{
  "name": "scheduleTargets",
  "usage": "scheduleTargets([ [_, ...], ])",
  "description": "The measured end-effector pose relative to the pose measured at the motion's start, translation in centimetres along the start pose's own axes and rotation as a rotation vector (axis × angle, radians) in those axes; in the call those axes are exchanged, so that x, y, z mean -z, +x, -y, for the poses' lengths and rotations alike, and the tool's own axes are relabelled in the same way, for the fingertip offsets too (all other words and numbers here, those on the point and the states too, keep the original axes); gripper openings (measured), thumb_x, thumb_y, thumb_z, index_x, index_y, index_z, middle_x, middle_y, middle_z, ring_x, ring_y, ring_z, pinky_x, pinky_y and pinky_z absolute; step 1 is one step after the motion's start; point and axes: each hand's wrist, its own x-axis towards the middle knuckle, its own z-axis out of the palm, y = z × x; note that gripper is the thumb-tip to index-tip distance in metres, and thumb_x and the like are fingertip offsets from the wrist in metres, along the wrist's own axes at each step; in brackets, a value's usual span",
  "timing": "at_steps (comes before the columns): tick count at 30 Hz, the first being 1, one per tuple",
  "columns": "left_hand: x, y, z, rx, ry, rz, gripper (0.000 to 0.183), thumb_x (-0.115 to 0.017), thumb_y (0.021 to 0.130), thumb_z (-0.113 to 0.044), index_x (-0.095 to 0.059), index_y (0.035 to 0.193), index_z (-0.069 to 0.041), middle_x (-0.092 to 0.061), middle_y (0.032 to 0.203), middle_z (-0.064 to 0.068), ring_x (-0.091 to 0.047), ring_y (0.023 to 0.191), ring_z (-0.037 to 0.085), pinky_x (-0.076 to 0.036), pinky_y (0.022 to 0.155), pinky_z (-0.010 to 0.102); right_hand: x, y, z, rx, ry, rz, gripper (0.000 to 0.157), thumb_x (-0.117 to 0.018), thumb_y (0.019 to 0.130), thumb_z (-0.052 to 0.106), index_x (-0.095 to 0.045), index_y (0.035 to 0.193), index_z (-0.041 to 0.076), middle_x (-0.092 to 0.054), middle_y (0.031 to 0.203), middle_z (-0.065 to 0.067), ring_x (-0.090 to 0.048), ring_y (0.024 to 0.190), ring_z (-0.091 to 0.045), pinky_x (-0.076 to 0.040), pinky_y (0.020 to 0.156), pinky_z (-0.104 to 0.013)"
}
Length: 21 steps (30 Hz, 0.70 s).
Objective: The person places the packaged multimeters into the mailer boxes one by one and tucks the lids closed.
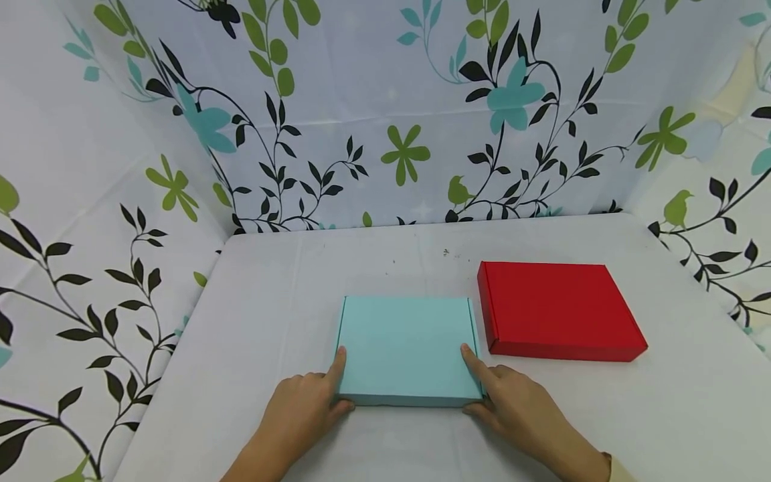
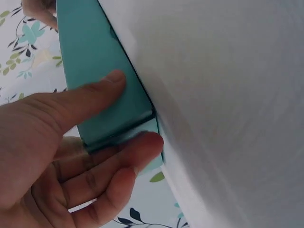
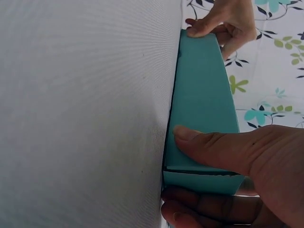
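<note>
A flat light-turquoise cardboard box [image 1: 409, 348], lid closed, lies on the white table in the head view. My left hand [image 1: 307, 405] grips its near left corner, index finger along the lid's edge and thumb on the front face. At the near right corner my right hand [image 1: 521, 408] holds the box the same way. In the left wrist view the thumb presses the turquoise box's front [image 2: 95, 114] while other fingers curl at its side. The right wrist view shows the right thumb on that front face [image 3: 202, 95] and fingers curled round the end.
A closed red box [image 1: 560, 308] lies on the table to the right of the turquoise one, slightly farther back. The white table [image 1: 253, 321] is bordered by leaf-patterned cloth [image 1: 337, 134] behind and at both sides. Small dark specks mark the table's far part.
</note>
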Motion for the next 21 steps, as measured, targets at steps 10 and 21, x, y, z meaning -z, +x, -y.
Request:
scheduleTargets([
  [10, 0.7, 0.5, -0.4, -0.008, 0.038, -0.001, 0.084, -0.092, 0.078, -0.035, -0.057, 0.141, 0.008, -0.063, 0.063, 0.008, -0.057, 0.047, 0.017, -0.047, 0.044, 0.033, 0.5, 0.1, 0.3, 0.001, -0.008, -0.024, 0.09, -0.097, 0.074, 0.021, -0.053, 0.151, 0.006, -0.068, 0.092, -0.004, -0.063, 0.076, -0.014, -0.055, 0.063, -0.03],
  [21, 2.5, 1.2, 0.8, 0.053, 0.054, 0.056, 0.074, -0.081, 0.079, -0.064, -0.075, 0.126, -0.006, -0.073, 0.077, 0.006, -0.058, 0.051, 0.019, -0.044, 0.044, 0.03, 0.1, 0.2, 0.3, -0.014, 0.079, 0.019, 0.088, -0.095, 0.077, 0.027, -0.053, 0.152, 0.01, -0.055, 0.08, 0.011, -0.047, 0.067, -0.002, -0.046, 0.057, -0.024],
])
